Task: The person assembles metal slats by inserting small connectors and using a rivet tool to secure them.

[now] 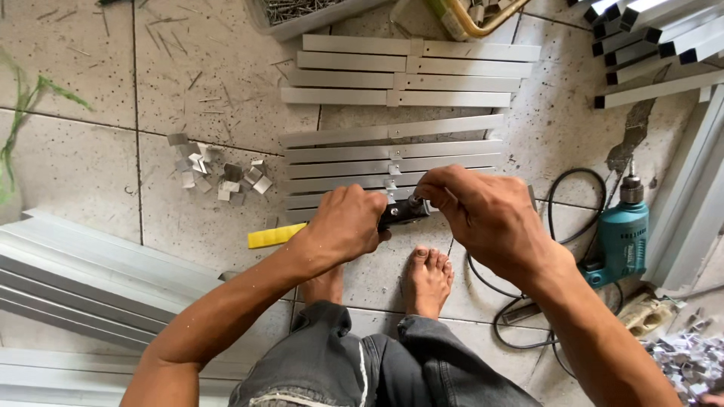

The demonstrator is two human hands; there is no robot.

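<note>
My left hand (345, 226) grips a hand tool (403, 213) with a black body and a yellow handle end (273, 237) that sticks out to the left. My right hand (473, 209) pinches something small at the tool's front end; its fingers hide what it is. Both hands hover over a row of flat aluminium bars (392, 160) laid side by side on the tiled floor, each with a small bracket at its middle. My bare feet (427, 279) rest on the tiles just below.
A second group of aluminium bars (411, 71) lies farther away. Small metal brackets (219, 173) are scattered at left. A teal corded drill (623, 235) lies at right with its black cable. Long aluminium profiles (90, 271) lie at lower left and at the right edge.
</note>
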